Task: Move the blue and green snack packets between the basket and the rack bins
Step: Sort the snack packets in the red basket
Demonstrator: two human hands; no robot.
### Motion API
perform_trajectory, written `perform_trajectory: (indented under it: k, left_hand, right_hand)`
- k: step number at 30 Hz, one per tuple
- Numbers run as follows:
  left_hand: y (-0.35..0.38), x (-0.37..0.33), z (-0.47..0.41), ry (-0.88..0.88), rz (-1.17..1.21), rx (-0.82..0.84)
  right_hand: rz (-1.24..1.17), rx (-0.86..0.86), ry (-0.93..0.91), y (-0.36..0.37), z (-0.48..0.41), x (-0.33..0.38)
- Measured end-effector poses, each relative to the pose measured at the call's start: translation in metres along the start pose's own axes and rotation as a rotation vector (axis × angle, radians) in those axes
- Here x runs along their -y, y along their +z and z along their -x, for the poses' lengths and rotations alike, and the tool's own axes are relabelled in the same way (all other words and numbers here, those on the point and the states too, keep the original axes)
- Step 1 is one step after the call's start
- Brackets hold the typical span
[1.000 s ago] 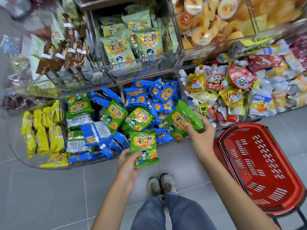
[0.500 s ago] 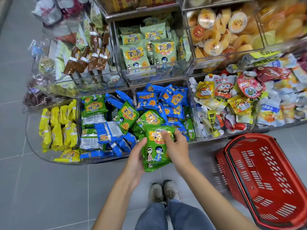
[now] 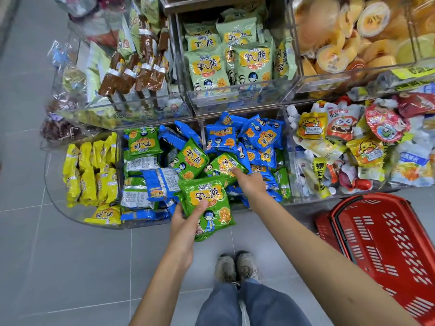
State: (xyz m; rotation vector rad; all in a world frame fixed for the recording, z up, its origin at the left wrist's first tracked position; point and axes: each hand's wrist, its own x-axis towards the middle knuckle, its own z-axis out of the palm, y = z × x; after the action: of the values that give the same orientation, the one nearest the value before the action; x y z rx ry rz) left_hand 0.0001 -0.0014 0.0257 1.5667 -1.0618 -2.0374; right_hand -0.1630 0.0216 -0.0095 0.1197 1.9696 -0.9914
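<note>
With my left grip [image 3: 186, 223] clamping the held green packets [image 3: 208, 201] thumb-on-top, I am aiming my right grip [image 3: 249, 183], whose closure I cannot tell, at the edge of the next green packet [image 3: 222, 164].

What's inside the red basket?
Nothing shows inside the red basket: only its bare slotted red floor. Its lower right corner runs out of the picture, so that part stays unseen.

Yellow packets [image 3: 89, 175] are stacked on the far left, with brown wrapped sticks [image 3: 141, 74] standing above them. Orange jelly cups [image 3: 334, 43] are piled top right, and duck-print pouches [image 3: 312, 125] sit below. Grey floor tiles [image 3: 58, 267], worn sneakers [image 3: 235, 267] at the bottom.
</note>
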Motion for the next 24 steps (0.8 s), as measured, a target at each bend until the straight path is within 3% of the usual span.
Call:
perform_trajectory:
  k: [5,13,18,24]
  left_hand:
    - [-0.005,0.006,-0.006,-0.023,0.003,-0.002]
    - [-0.011,-0.003,-0.012,0.015,-0.058,-0.023]
    - [-0.013,-0.016,-0.016,0.024,-0.075,-0.073]
    - [-0.011,-0.029,-0.016,0.004,-0.096,-0.035]
  right_hand:
    - [-0.018,-0.094,0.07,0.02,-0.017,-0.002]
    - [-0.23,-0.192,-0.129,0.0,0.007,0.0]
    - [-0.296,-0.1,-0.319,-0.03,0.032,0.008]
    - [-0.342,0.115,-0.269,-0.035,0.054,0.013]
